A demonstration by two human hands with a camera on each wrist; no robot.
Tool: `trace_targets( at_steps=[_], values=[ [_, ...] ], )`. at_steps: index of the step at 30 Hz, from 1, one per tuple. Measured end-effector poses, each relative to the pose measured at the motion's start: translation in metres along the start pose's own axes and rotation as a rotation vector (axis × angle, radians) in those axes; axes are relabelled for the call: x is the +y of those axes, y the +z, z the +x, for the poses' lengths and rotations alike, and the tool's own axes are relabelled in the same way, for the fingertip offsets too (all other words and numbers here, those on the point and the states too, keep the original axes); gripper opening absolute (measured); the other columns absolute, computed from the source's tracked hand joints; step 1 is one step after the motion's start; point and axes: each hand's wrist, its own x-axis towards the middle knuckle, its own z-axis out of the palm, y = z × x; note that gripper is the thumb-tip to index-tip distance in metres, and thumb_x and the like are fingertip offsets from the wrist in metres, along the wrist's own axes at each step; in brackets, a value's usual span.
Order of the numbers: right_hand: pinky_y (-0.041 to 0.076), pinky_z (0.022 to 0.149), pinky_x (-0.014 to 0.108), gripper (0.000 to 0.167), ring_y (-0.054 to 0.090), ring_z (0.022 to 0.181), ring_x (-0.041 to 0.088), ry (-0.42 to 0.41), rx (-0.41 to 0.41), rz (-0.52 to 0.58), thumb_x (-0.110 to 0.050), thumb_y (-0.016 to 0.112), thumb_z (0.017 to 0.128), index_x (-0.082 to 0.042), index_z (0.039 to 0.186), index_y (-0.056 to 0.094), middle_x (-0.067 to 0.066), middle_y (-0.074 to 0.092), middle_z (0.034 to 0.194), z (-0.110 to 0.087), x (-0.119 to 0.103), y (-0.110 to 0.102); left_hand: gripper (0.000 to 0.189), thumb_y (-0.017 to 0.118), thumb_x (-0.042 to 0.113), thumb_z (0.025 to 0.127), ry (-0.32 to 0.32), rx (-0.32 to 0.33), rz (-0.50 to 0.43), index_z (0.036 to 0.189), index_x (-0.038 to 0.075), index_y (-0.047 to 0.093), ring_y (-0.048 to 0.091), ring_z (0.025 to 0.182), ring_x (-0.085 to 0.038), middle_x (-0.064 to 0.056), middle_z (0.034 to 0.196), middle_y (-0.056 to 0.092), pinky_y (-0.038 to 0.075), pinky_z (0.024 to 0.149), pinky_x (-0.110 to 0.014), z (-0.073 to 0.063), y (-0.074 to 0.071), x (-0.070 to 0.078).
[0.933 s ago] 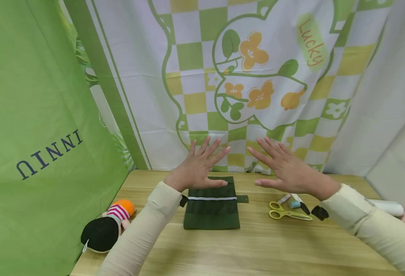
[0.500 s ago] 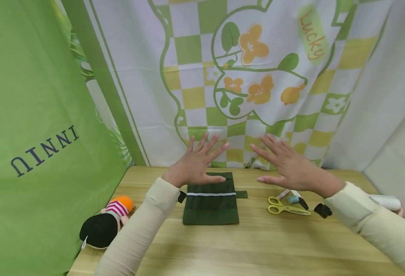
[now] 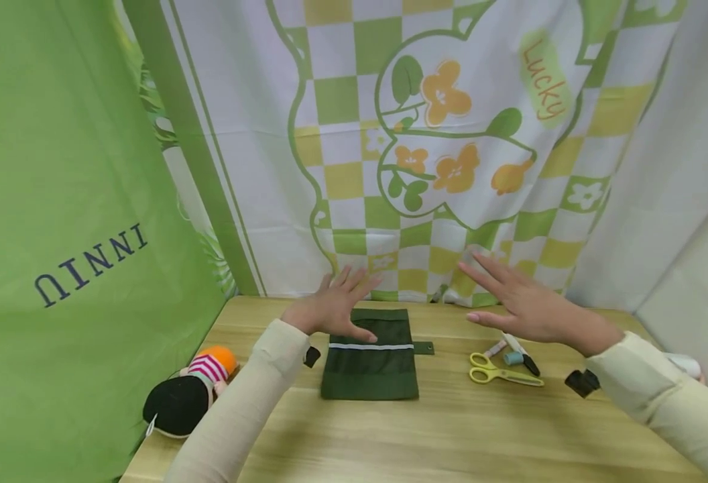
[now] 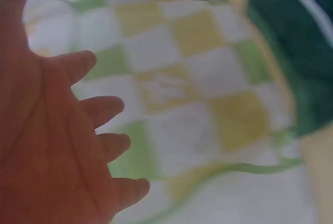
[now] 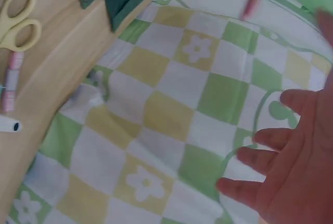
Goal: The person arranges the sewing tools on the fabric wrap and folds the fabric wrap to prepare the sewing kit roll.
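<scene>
Cream cloth up front: two sleeves reach in from the bottom edge, and at their ends, look, the left hand and the right hand hang apart in the air, fingers spread and released, nothing held in either! Down on the counter, a doll lies by the left sleeve. In the middle, the dark green pouch, flat, its strap sticking out to the right, the left thumb passing in front of it in the head view. To the right, yellow scissors; just behind, a blue spool, a pink-and-white strip and a marker-like piece, all outside the pouch. So the score: handling looks unstarted, nothing picked up, everything seemingly left to do. Beyond it all, a checked curtain fills the back.
</scene>
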Motion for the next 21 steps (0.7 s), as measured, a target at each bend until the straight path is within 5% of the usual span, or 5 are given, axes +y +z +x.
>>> trace_targets(
  at_steps=[4,8,15,21],
  values=[
    [0.055,0.091,0.051,0.063,0.067,0.115,0.034,0.035,-0.086,0.02,-0.048,0.058,0.1,-0.008,0.148,0.049,0.018,0.062,0.137,-0.005,0.011,0.009,0.115,0.074,0.068,0.078,-0.02,-0.089,-0.091,0.163,0.028,0.009,-0.004,0.157,-0.041,-0.009,0.171,0.0,0.007,0.121,-0.069,0.006,0.04,-0.025],
    [0.058,0.067,0.033,0.039,0.072,0.078,0.013,0.04,-0.18,0.063,-0.03,0.064,0.099,-0.001,0.125,0.068,0.011,0.077,0.106,-0.014,0.032,0.026,0.117,0.077,0.066,0.076,-0.028,-0.135,-0.18,0.163,0.022,0.012,-0.001,0.157,-0.041,-0.009,0.171,0.002,0.01,0.119,-0.071,0.012,0.08,-0.046],
    [0.056,0.064,0.032,0.02,0.071,0.078,0.015,0.027,-0.168,0.061,-0.012,0.069,0.092,-0.004,0.111,0.073,0.008,0.077,0.097,-0.03,0.064,0.059,0.128,0.088,0.049,0.072,-0.133,-0.291,-0.318,0.164,0.024,0.003,-0.003,0.157,-0.042,-0.015,0.17,-0.003,0.007,0.119,-0.072,0.008,0.107,-0.055],
    [0.057,0.067,0.036,0.019,0.07,0.08,0.021,0.1,-0.194,0.115,-0.004,0.067,0.09,0.002,0.108,0.073,0.012,0.075,0.096,-0.039,0.09,0.078,0.128,0.087,0.055,0.069,-0.131,-0.308,-0.145,0.164,0.025,0.006,-0.001,0.158,-0.037,-0.013,0.171,-0.002,0.012,0.121,-0.068,0.006,0.122,-0.044]
  ],
)
